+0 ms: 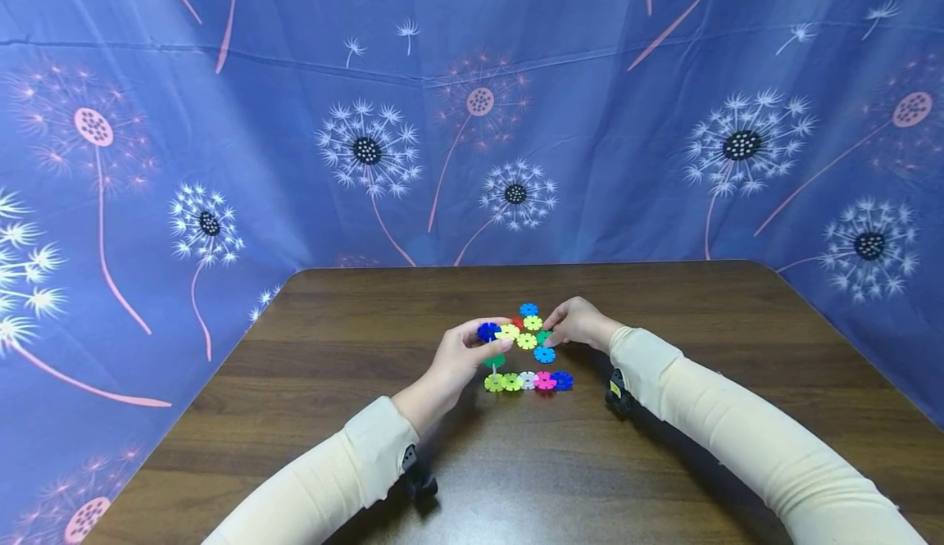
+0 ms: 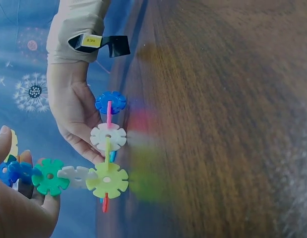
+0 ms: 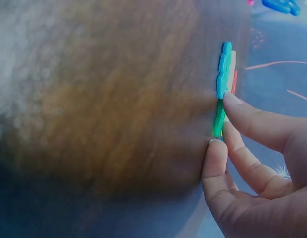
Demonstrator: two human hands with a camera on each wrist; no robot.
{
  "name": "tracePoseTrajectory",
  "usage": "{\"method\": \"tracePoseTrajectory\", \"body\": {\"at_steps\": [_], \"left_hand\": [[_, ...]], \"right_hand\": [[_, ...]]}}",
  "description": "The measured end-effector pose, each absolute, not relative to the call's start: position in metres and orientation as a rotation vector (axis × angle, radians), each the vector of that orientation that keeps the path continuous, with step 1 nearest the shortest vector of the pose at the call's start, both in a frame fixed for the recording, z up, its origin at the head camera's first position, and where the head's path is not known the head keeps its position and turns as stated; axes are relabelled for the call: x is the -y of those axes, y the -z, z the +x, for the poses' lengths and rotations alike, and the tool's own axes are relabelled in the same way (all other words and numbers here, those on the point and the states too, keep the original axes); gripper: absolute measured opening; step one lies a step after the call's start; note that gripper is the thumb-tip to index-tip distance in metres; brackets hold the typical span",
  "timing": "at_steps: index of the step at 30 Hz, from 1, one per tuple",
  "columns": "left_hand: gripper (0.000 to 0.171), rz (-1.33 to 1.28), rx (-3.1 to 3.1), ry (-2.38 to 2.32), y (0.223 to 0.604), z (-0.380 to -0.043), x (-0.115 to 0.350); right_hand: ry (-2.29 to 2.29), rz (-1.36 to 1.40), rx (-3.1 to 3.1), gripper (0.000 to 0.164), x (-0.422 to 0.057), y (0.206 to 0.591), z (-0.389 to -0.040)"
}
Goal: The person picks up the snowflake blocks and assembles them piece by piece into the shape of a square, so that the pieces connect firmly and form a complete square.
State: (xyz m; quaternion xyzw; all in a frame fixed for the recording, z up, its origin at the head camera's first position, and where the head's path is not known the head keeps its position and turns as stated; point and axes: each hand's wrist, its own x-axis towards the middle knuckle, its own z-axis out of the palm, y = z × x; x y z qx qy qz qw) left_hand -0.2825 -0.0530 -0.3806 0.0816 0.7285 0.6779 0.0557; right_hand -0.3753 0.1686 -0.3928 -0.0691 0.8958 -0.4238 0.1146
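Note:
My left hand [image 1: 459,363] pinches a joined build of flower-shaped plastic discs by its upper left, where a dark blue disc [image 1: 487,332] and a pale yellow disc [image 1: 507,332] show. Below the fingers, a green disc [image 2: 50,176] and a white one lead to a yellow-green disc [image 2: 107,179]. The lower row ends at the right in a pink disc [image 1: 545,381] and a blue disc [image 1: 563,380]. At the build's right side, my right hand [image 1: 581,324] pinches a green disc [image 3: 219,119] between thumb and fingers, beside a light blue disc [image 3: 224,69].
A brown wooden table [image 1: 339,307] lies under both hands. Behind it hangs a blue cloth [image 1: 435,119] printed with dandelions. Black devices sit at both wrists, one at the left cuff [image 1: 419,475] and one at the right [image 1: 618,393].

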Motion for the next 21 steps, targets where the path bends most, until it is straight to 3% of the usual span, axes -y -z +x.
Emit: {"method": "tracePoseTrajectory", "body": {"at_steps": [21], "left_hand": [[0.041,0.27,-2.224,-2.039,0.3829,-0.2817,0.054]], "right_hand": [[1.467,-0.182,-2.445,0.024,-0.1775,0.3982,-0.374]]}}
